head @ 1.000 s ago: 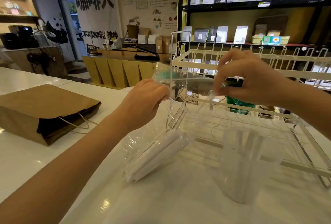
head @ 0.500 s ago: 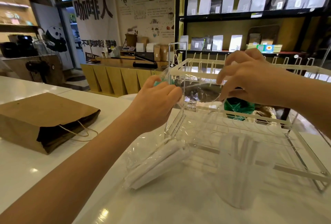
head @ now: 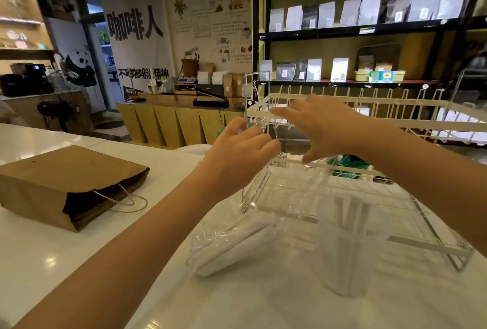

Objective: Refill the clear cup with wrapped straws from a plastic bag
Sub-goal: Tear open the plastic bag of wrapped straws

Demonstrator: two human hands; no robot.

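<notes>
- Left hand (head: 238,155) and right hand (head: 320,128) pinch the plastic bag (head: 263,197) mouth, above the clear cup (head: 342,255).
- Wrapped straws (head: 232,247) sag left of that cup.
- A hard tug could spill them or topple the cup.

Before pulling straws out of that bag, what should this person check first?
1. Both hands on the bag's top: left hand and right hand pinch the plastic bag. Ok.
2. Bag mouth open: cannot tell.
3. Straws lie in the bag's bottom end. Ok.
4. Cup upright, beside the bag. Ok.
5. Room left in cup: it holds only a few straws. Ok.
</notes>
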